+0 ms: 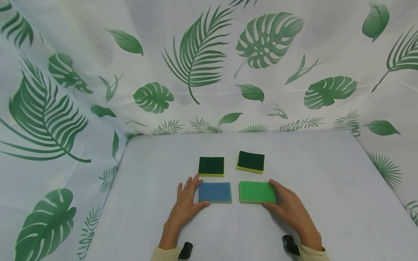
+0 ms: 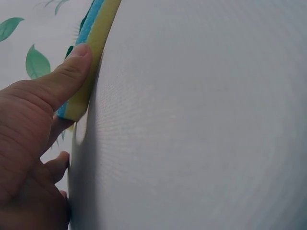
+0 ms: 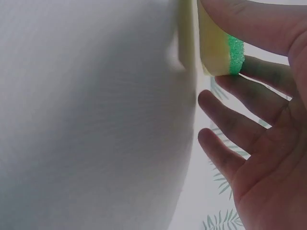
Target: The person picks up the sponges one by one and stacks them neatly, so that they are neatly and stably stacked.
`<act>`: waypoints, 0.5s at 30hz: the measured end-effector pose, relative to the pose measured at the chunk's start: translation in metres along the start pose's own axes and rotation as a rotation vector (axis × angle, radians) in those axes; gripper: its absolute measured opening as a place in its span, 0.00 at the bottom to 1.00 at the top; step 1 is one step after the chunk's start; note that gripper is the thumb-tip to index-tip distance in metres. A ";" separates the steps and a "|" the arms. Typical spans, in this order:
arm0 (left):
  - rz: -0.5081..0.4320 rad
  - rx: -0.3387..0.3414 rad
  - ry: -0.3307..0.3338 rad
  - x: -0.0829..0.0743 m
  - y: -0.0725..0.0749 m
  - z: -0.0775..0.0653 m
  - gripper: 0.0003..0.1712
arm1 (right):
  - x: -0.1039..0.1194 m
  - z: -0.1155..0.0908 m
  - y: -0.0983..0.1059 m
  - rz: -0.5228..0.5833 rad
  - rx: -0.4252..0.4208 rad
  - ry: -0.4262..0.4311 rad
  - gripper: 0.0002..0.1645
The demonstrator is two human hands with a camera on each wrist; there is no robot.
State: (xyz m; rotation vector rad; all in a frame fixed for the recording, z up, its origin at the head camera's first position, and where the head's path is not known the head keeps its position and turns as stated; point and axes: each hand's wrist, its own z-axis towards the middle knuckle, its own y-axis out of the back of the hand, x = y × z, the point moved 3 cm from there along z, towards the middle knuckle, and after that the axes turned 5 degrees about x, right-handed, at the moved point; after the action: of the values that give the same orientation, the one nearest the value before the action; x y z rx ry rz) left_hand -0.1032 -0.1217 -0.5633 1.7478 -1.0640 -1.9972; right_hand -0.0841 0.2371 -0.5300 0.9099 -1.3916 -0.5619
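Head view: gripping a rectangular blue sponge with fingers of the left hand and a green sponge with the right hand, by their outer ends — at the tabletop, in front of two dark sponges. Could bump those by pushing forward. Left wrist: pinching soft-looking yellow foam backed in blue; could buckle from hard squeezing. Right wrist: holding one end only — could twist from lopsided support; shows coarse green fibre over foam.
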 end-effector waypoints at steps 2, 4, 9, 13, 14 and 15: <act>-0.007 0.002 -0.001 0.000 0.000 0.000 0.61 | 0.001 0.000 0.001 0.002 -0.005 0.000 0.50; -0.007 0.005 0.001 0.000 0.000 -0.001 0.61 | 0.002 0.000 0.001 0.003 -0.009 -0.001 0.50; -0.012 0.007 0.001 0.001 -0.001 -0.001 0.61 | 0.007 0.001 0.001 0.009 -0.025 0.009 0.49; -0.021 0.007 -0.002 0.001 0.000 -0.001 0.61 | 0.013 0.004 0.002 0.008 -0.043 0.026 0.49; -0.021 0.007 -0.002 0.000 0.000 -0.001 0.61 | 0.015 0.005 0.002 0.006 -0.046 0.030 0.49; -0.021 0.008 -0.002 0.001 0.000 0.000 0.62 | 0.016 0.006 0.002 0.006 -0.048 0.035 0.49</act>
State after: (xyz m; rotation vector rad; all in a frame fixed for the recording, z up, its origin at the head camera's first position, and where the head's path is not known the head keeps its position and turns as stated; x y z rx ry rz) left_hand -0.1029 -0.1221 -0.5638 1.7687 -1.0606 -2.0098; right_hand -0.0879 0.2238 -0.5193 0.8731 -1.3433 -0.5703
